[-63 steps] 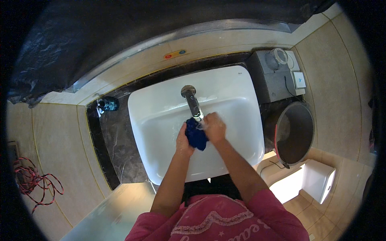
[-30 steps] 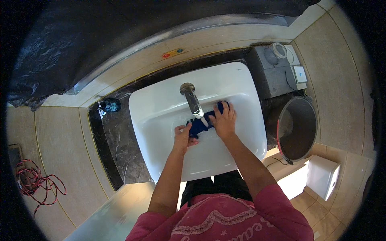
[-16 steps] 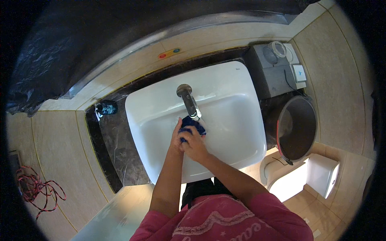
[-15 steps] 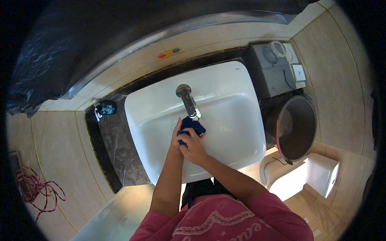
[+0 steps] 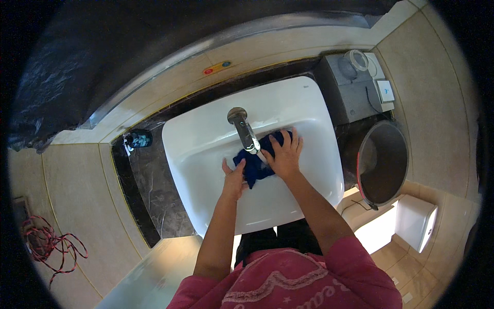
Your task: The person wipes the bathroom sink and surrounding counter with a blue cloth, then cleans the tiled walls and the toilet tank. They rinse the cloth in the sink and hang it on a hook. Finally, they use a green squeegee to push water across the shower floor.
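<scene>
Dark blue cloth (image 5: 261, 165) lies spread in the white basin (image 5: 206, 198), under the chrome tap (image 5: 245, 133); water runs onto it. Right hand (image 5: 286, 156): fingers splayed apart over the cloth's right end. Left hand (image 5: 234, 181): at its left edge, thumb touching; can't tell whether it grips. Grey bucket (image 5: 383, 165) stands right of the basin.

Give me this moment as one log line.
left hand: at cloth edge | right hand: spread on cloth | faucet: running | cloth: in sink
</scene>
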`<action>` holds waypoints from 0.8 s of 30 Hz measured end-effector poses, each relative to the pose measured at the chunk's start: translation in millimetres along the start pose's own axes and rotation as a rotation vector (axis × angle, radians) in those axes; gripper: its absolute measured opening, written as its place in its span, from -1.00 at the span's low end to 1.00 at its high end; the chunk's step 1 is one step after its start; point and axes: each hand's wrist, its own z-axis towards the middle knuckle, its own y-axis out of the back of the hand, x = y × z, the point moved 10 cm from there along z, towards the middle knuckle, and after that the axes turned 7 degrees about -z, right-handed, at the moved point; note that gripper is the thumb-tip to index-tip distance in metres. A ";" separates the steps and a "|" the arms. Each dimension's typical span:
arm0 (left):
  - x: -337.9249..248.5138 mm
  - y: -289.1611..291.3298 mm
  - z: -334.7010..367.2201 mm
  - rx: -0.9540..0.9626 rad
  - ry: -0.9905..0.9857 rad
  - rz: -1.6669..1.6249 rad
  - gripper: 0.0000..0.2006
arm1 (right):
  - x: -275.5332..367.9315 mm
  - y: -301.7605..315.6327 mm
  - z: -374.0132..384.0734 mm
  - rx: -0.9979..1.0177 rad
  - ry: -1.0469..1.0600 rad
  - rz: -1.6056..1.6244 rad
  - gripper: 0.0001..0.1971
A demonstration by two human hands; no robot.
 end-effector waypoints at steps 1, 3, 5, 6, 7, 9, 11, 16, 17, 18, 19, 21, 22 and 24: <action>0.2 2.2 3.9 0.000 -0.012 0.089 -0.27 | 1.3 -9.6 -7.1 0.049 -0.014 -0.024 -0.43; 3.0 7.0 15.5 -0.003 -0.032 0.268 -0.23 | 2.3 -33.5 -22.7 0.152 -0.038 -0.075 -0.32; 7.6 -5.3 21.7 0.064 0.011 0.196 -0.29 | 5.4 -78.2 -41.7 0.276 -0.127 -0.015 -0.37; 8.4 -15.6 20.4 0.105 0.048 0.143 -0.33 | 6.4 -92.9 -48.1 0.207 -0.230 0.160 -0.44; 8.8 -26.3 18.3 0.143 0.088 0.094 -0.36 | 8.6 -106.0 -53.4 0.145 -0.312 0.339 -0.51; 19.0 -28.4 29.3 0.295 0.171 -0.126 -0.43 | 33.5 -103.3 -53.9 0.176 -0.316 0.570 -0.61; 15.9 -38.2 19.5 0.412 0.227 -0.333 -0.46 | 57.2 -85.8 -52.2 0.310 -0.230 0.714 -0.65; 10.4 -68.5 9.1 0.851 0.290 -0.753 -0.59 | 92.1 13.3 -49.2 0.092 -0.031 0.745 -0.66; 5.1 -77.6 -0.1 0.964 0.298 -0.823 -0.61 | 96.1 30.7 -50.5 0.013 0.002 0.715 -0.69; 14.0 -83.5 0.7 0.911 0.331 -0.866 -0.59 | 93.6 32.3 -50.0 0.000 0.028 0.684 -0.72; 12.9 -82.2 7.3 0.857 0.137 -0.848 -0.60 | 89.9 34.0 -46.6 -0.045 0.050 0.634 -0.74; 28.5 -61.0 30.2 0.752 -0.038 -0.871 -0.62 | 88.3 37.7 -40.5 -0.135 0.102 0.536 -0.76; 39.4 -49.0 47.0 0.712 -0.020 -0.917 -0.64 | 87.9 35.7 -36.1 -0.153 0.117 0.479 -0.76; 26.9 -57.1 23.5 0.347 0.013 -0.611 -0.68 | 49.2 11.1 -23.6 -0.099 -0.022 0.362 -0.76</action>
